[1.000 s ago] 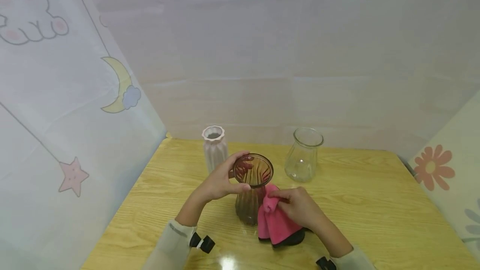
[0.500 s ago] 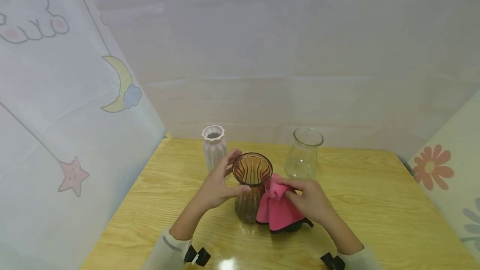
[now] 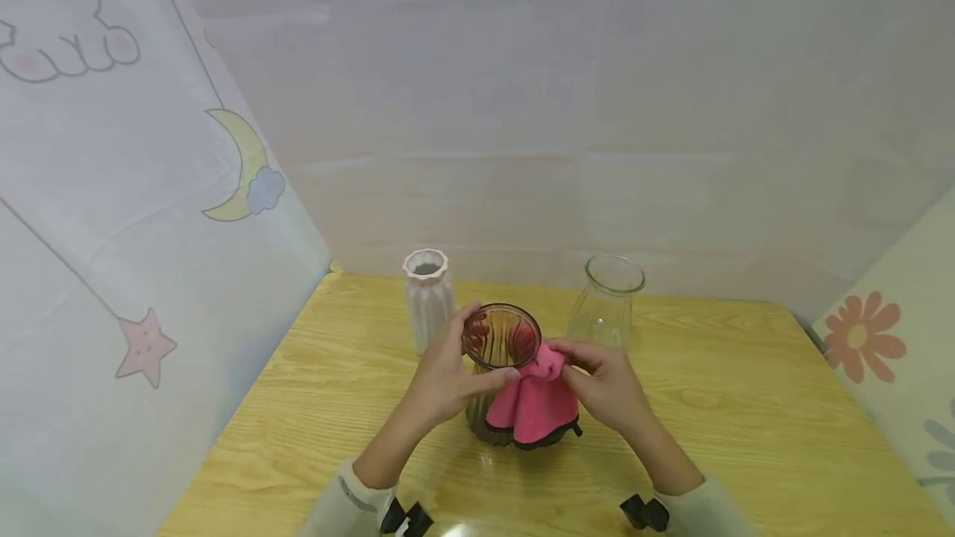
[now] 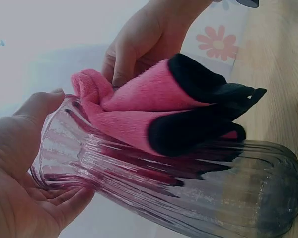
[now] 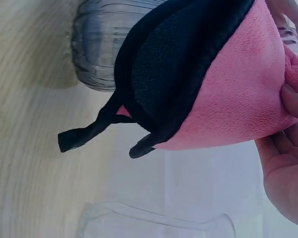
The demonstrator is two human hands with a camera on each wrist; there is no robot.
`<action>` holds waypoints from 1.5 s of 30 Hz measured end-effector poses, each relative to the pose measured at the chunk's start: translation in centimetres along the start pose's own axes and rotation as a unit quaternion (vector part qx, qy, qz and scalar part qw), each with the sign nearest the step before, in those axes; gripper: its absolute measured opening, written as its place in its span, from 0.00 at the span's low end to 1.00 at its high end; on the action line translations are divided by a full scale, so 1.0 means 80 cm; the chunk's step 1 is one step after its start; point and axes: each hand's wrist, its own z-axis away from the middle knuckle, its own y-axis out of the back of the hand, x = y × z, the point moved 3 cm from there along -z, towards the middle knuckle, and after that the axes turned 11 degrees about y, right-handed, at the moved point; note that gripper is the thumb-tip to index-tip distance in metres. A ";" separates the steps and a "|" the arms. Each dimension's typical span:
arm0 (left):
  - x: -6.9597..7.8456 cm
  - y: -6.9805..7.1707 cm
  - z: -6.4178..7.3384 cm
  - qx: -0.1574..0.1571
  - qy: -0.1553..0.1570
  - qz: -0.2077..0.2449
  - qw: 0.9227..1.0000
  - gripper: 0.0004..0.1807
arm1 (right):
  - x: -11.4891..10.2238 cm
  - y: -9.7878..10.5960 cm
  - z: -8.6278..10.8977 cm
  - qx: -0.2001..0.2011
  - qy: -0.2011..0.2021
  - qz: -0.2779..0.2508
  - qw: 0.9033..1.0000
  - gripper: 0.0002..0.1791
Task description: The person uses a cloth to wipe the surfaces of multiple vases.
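A ribbed, tinted glass vase (image 3: pixel 485 425) stands upright on the table, brownish-purple at its rim and greyer below. My left hand (image 3: pixel 443 375) grips it round the neck, thumb at the front and fingers behind, as the left wrist view also shows the glass vase (image 4: pixel 188 193). My right hand (image 3: pixel 608 384) pinches a bunched pink cloth (image 3: pixel 533 408) with black edging at the vase's right side, just under the rim. In the right wrist view the cloth (image 5: pixel 238 89) hangs down with a black loop at its lower edge, partly covering the vase.
Behind my left hand stands a white fluted vase (image 3: pixel 429 305). A clear glass vase (image 3: pixel 604 313) is at the back right, partly hidden by my right hand. The wooden table (image 3: pixel 746 404) meets a pale curtain-like backdrop (image 3: pixel 462 106) at its far edge.
The right hand has drawn the cloth up and then left against the vase, so it now covers more of its front. The left hand's fingers lifted off the rim briefly and now grip again.
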 end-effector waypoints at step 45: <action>-0.005 0.018 -0.025 -0.072 -0.069 0.058 0.993 0.57 | 0.003 0.010 0.005 -0.072 -0.009 0.143 0.987 0.22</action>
